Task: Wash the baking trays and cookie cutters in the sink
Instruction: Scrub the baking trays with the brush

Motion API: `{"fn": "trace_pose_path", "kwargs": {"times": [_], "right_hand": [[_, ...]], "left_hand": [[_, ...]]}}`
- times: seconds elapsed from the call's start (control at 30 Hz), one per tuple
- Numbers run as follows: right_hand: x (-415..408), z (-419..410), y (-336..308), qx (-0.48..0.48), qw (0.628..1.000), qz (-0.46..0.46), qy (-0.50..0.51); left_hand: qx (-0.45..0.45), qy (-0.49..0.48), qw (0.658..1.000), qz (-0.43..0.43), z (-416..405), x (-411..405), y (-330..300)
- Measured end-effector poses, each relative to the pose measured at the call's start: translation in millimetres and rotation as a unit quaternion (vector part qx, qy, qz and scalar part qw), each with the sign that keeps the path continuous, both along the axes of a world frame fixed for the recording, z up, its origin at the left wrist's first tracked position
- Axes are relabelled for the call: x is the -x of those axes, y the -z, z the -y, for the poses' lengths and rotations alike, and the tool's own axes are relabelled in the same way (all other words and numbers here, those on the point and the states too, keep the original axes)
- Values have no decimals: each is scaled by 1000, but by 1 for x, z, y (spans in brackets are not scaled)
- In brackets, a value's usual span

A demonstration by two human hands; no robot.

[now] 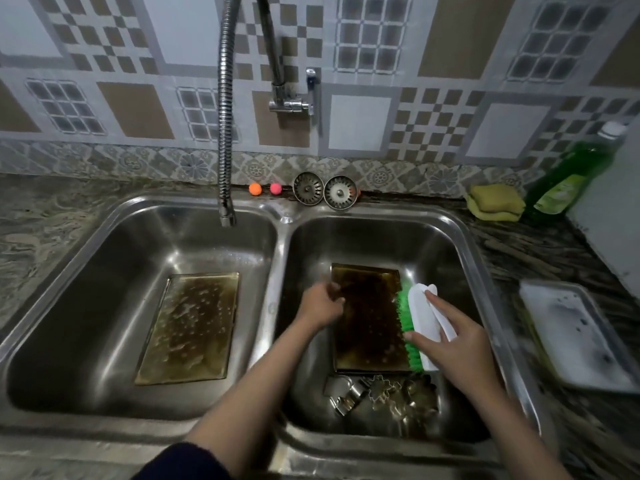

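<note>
Double stainless sink point(280, 216) here, two basins side by side. In the right basin a dark, browned baking tray point(369, 317) lies flat on the bottom. The left hand point(320, 306) is at that tray's left edge with its fingers curled in around the rim, so it's gripping the tray, though it's a bit blurry and I can't make out each finger. The right hand point(453, 337) holds a scrub brush point(420, 327) with a white back and green bristles: fingers laid long over the white top, thumb tucked down by the bristles, pinching it between them. The bristles face left and touch the tray's right edge.

Just in front of that tray, at the near end of the same basin, sits a little pile of metal cookie cutters point(384, 394), touching each other. The shapes are hard to read.

The left basin has a second baking tray point(188, 329), lighter and yellowish brown with wet spots on it, flat on the bottom under the flexible faucet point(225, 133).

On the counter to the right there's a white tray point(571, 334) with suds on it, and further back a yellow sponge point(495, 202) next to a green dish soap bottle point(568, 174). Two sink strainers point(325, 191) and a couple of little orange and pink balls point(265, 189) sit along the back ledge
</note>
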State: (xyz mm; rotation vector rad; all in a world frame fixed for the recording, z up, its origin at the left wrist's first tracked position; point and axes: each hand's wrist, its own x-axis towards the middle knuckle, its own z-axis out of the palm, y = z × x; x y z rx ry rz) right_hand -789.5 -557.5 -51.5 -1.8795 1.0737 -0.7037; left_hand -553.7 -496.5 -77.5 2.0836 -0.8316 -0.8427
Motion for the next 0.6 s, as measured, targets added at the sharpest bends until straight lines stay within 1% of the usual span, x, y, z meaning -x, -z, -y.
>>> {"fn": "trace_pose_path", "kwargs": {"times": [0.1,0.2,0.33,0.43,0.5,0.6], "right_hand": [[10,2,3,0,1000,-8,9],[24,6,7,3,1000,-24,13],[38,12,9,-2,1000,-15,15],[48,23,-1,12,999,-8,29],[54,35,-14,25,999,5,42],[66,58,-41,52,996,18,70]], "left_hand": [[-102,36,994,19,13,11,30],[-132,37,990,43,18,15,52],[-101,-22,993,56,22,17,62],[-69,-46,992,96,25,19,60],[-43,-46,989,132,24,22,56],[-26,-23,974,223,25,26,48]]}}
